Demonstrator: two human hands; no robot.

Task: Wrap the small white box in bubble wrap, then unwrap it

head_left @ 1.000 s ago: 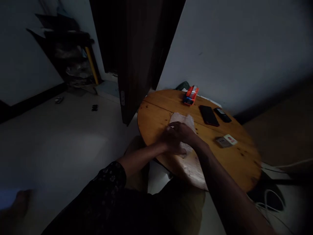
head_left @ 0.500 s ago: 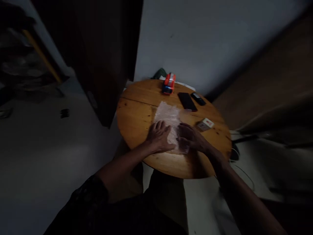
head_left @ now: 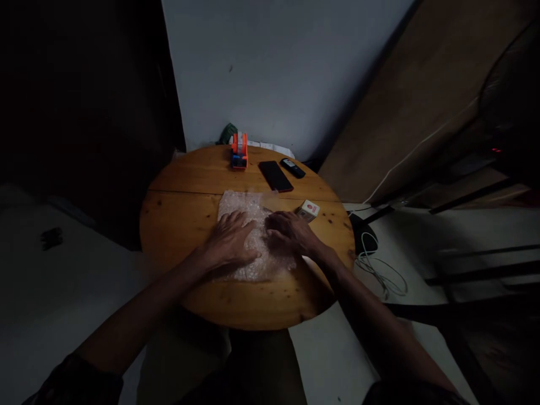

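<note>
Our left grip (head_left: 230, 241) lies open on bubble wrap (head_left: 258, 239); our right grip (head_left: 292, 232) half-curls, its hold unclear. Sliding outward, it could knock the small box (head_left: 310, 209) just beyond.

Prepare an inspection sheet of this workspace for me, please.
Surface: rounded wooden table, dimly lit.
Job's things: bubble wrap, spread out.
Clutter: orange tape dispenser, dark phone, black handset, small box.
Hands: left hand splayed on the bubble wrap; right hand bent over it, grip unclear.
Cables: pale cable looped on floor, right.
Surroundings: pale wall behind, brown panel right; left largely too dark to judge.
</note>
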